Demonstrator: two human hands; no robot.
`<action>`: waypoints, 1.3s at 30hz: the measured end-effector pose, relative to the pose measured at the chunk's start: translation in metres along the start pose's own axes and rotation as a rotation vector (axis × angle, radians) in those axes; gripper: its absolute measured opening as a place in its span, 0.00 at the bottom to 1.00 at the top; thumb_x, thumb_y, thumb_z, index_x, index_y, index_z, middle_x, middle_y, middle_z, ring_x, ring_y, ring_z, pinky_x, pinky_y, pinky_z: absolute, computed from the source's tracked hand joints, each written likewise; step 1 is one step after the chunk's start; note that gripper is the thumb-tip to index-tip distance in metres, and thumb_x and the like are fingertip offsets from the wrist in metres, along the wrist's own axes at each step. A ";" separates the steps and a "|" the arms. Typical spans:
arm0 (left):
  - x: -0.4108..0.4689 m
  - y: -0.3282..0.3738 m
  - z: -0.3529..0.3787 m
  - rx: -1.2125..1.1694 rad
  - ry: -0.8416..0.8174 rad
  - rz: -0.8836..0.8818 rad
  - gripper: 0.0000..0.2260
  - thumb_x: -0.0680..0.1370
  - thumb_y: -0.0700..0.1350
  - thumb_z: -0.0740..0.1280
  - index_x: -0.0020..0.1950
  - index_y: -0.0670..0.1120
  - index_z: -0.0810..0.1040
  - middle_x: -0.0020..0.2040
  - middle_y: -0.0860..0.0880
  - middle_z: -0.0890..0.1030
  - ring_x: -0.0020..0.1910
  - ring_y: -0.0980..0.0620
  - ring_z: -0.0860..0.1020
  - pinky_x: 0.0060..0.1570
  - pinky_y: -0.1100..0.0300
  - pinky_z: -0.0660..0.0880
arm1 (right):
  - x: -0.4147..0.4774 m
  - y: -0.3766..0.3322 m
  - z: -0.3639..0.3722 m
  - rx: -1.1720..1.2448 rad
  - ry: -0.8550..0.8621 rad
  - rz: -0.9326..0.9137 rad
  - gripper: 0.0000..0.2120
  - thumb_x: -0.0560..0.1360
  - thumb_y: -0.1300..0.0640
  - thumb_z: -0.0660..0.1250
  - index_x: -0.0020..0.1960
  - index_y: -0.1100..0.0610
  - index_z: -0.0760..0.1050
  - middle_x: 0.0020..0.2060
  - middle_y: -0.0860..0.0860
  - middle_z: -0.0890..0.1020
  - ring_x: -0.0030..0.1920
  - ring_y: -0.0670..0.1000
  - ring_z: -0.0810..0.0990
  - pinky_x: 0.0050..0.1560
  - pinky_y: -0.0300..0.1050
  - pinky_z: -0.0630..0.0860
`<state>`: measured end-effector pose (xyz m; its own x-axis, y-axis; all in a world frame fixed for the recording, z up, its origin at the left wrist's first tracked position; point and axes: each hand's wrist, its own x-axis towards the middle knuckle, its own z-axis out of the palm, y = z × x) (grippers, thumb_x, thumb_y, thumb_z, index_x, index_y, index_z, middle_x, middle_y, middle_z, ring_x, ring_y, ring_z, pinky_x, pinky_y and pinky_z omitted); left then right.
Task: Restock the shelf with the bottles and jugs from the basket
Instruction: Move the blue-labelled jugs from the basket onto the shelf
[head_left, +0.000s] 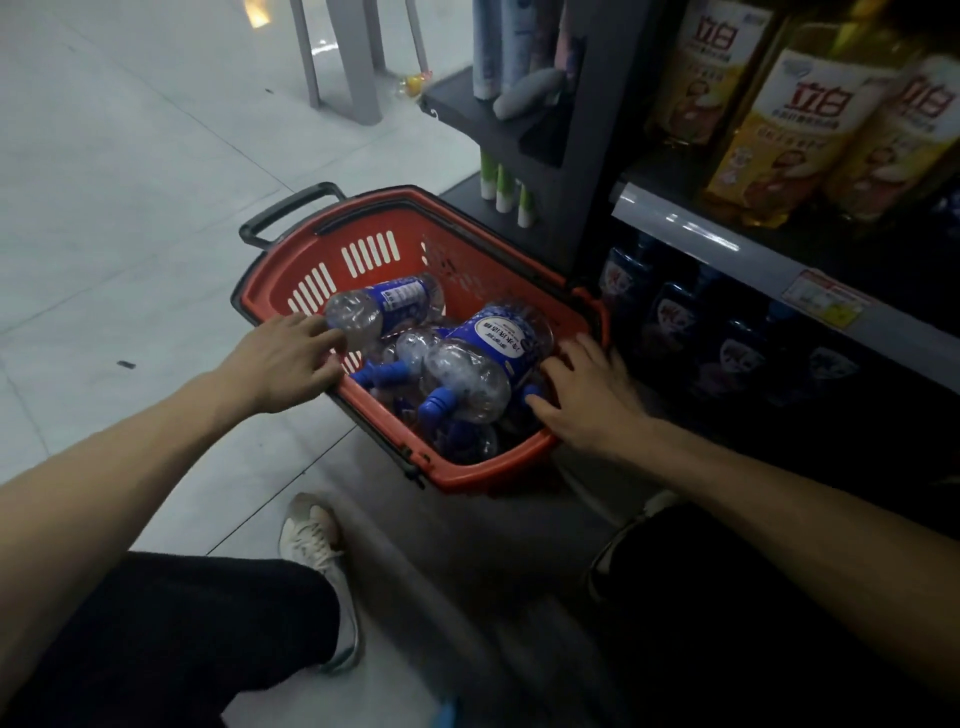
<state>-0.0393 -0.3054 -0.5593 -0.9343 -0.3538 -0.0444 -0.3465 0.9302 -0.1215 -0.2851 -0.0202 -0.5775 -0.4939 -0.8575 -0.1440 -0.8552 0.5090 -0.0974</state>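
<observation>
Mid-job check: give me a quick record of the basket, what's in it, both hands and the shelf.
basket: red, on the floor beside the shelf
contents: clear bottles with blue labels and caps, lying piled
left hand: at the basket's left rim, fingers touching one bottle, no grip
right hand: over the basket's right side, fingers spread, holding nothing
shelf: yellow jugs on top, dark bottles below
progress: basket not yet emptied
</observation>
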 end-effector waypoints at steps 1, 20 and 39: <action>-0.002 0.007 -0.007 0.006 -0.010 -0.043 0.23 0.79 0.58 0.53 0.65 0.49 0.79 0.55 0.44 0.80 0.49 0.44 0.77 0.51 0.49 0.76 | -0.003 -0.003 -0.003 -0.017 0.010 -0.004 0.26 0.78 0.36 0.59 0.69 0.50 0.71 0.73 0.55 0.67 0.78 0.57 0.57 0.77 0.64 0.55; 0.027 0.124 -0.045 -0.083 -0.093 -0.024 0.33 0.80 0.65 0.62 0.82 0.58 0.57 0.77 0.48 0.68 0.72 0.44 0.71 0.69 0.45 0.69 | 0.034 -0.023 -0.054 -0.206 -0.227 -0.388 0.31 0.75 0.56 0.70 0.75 0.51 0.63 0.66 0.54 0.71 0.64 0.58 0.73 0.54 0.54 0.77; -0.008 0.070 -0.009 -0.143 -0.048 -0.149 0.33 0.78 0.62 0.55 0.83 0.56 0.57 0.67 0.48 0.77 0.61 0.44 0.79 0.58 0.50 0.74 | 0.136 -0.053 -0.034 -0.387 -0.284 -0.744 0.47 0.63 0.47 0.79 0.75 0.45 0.59 0.71 0.47 0.70 0.72 0.52 0.68 0.73 0.61 0.65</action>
<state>-0.0566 -0.2365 -0.5582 -0.8681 -0.4893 -0.0837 -0.4918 0.8706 0.0114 -0.3121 -0.1664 -0.5585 0.2251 -0.8791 -0.4201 -0.9579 -0.2786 0.0697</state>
